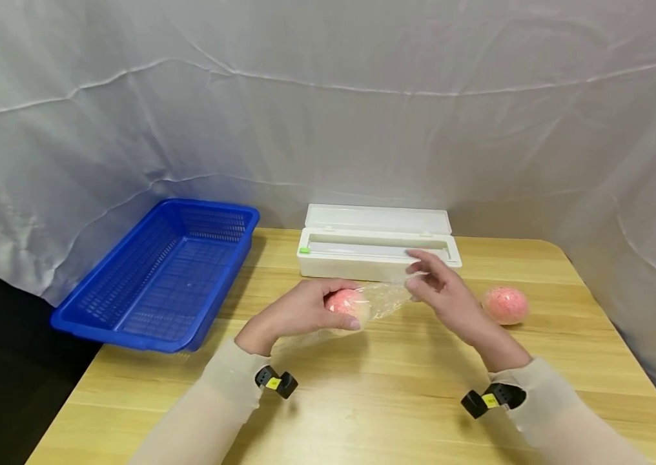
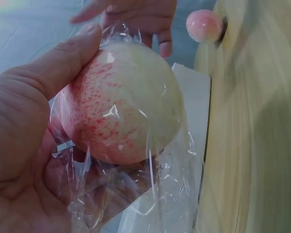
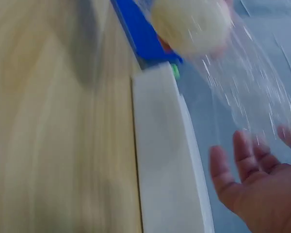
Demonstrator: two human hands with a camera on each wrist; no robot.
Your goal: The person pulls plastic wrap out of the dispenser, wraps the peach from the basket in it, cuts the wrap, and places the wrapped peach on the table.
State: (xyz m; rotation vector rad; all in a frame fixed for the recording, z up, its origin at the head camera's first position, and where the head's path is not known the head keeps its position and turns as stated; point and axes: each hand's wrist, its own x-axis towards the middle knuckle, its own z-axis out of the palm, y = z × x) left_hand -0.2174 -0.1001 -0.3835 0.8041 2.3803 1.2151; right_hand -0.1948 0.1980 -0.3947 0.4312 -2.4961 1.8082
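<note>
In the head view my left hand [image 1: 301, 311] holds a pink-and-cream peach [image 1: 347, 305] above the table, thumb on the near side and fingers round the far side. Clear plastic film [image 2: 160, 184] covers the peach, with loose folds hanging below it in the left wrist view. A length of film [image 1: 387, 299] stretches from the fruit toward my right hand [image 1: 444, 294]. That hand's fingers are spread, their tips right at the film's end in the right wrist view. Further right, a second pink peach [image 1: 505, 305] rests on the table.
A white film dispenser box [image 1: 377, 266] stands at the back with its lid [image 1: 378, 219] raised and a small green piece [image 1: 304, 250] at its left end. At the left is a blue plastic basket [image 1: 212, 307]. Grey cloth [image 1: 328, 142] hangs behind the wooden table [image 1: 392, 400].
</note>
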